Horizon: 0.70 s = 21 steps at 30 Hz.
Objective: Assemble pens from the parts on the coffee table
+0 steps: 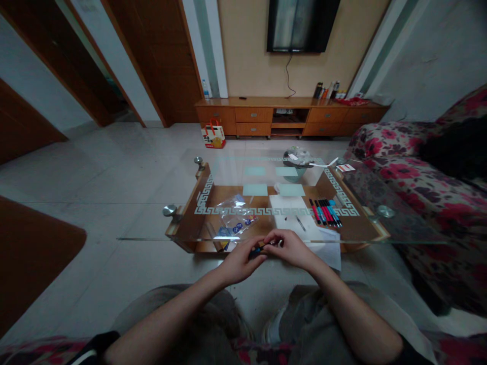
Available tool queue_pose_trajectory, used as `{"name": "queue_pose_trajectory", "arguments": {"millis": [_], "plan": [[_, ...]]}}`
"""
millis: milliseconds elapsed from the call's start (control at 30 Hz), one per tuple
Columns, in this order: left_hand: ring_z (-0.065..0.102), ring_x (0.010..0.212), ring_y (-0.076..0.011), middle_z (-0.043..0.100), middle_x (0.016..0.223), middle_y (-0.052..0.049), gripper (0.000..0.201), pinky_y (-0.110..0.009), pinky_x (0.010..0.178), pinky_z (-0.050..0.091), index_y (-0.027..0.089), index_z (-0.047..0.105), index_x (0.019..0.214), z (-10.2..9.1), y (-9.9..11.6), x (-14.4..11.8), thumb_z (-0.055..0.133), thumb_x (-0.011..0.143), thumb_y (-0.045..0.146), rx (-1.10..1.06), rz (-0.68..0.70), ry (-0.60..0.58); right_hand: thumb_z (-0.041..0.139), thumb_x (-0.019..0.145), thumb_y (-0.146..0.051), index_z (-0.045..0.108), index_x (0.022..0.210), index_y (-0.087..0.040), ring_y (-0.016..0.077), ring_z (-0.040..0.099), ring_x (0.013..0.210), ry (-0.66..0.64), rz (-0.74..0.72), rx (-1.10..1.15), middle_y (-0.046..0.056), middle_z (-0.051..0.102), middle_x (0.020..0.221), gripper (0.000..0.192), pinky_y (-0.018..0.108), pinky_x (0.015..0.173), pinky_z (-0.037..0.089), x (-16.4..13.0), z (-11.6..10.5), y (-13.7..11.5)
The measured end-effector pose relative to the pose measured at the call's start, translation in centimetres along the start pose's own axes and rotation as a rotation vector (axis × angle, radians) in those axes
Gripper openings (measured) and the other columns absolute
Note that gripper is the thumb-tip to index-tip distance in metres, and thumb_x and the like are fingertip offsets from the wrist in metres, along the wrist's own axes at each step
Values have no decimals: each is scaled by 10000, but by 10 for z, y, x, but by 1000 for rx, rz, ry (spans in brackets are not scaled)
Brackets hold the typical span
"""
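Bridging the left hand (pixel 239 260) and right hand (pixel 291 247), a small dark object (pixel 256 250) lies roughly crosswise, gripped by both. Neither hand is clearly nearer.

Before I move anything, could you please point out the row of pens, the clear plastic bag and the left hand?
Row of pens (pixel 326 213): head view, on a pen mid-row.
Clear plastic bag (pixel 235 219): head view, on the clear film near its middle.
Left hand (pixel 239 261): head view, on the back of the hand.

The head view looks forward and down over both hands (pixel 239 261).
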<state>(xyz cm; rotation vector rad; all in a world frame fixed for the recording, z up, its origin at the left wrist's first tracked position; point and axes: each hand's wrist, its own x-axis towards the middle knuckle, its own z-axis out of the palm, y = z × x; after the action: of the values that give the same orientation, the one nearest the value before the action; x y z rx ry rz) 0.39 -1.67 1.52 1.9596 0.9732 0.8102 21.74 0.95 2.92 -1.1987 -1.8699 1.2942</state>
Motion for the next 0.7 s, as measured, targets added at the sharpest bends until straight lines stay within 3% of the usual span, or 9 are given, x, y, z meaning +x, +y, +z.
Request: {"name": "queue_pose_trajectory", "arguments": {"millis": [133,300,367,500,700], "plan": [[633,1045,-209,697,1169,-65,325,-315,941,471,226,634,1240,-4,0,2,522,969,367,20,-79,73,694,832,-457,629,1086,-181,170,627,727,5,21,5,21,682,810,381,265,636,483,1,-9,1],[642,902,-187,723,983,-42,261,-284,827,455,200,683,1072,-10,2,4,491,983,353,119,-96,159,623,875,-424,632,1092,-189,224,611,905,395,-53,-422,95,627,1050,320,375,848,502,7,-34,25],[635,877,-183,717,944,-42,260,-276,794,445,190,684,1029,-11,4,4,482,986,348,138,-88,161,625,870,-389,627,1175,-187,271,578,1069,451,-66,-572,130,580,1161,365,428,979,455,8,-37,36],[629,857,-170,710,920,-32,252,-264,784,432,184,681,976,-12,7,5,471,989,322,141,-76,130,635,863,-385,564,1343,-198,319,495,1243,350,-14,-718,162,487,1331,520,466,1075,389,5,-33,50],[626,816,-160,711,879,-14,241,-251,750,412,189,697,936,-13,7,5,491,976,308,164,-85,81,610,887,-395,532,1405,-183,340,472,1275,287,25,-796,177,467,1399,565,473,1081,382,4,-31,52]]}}
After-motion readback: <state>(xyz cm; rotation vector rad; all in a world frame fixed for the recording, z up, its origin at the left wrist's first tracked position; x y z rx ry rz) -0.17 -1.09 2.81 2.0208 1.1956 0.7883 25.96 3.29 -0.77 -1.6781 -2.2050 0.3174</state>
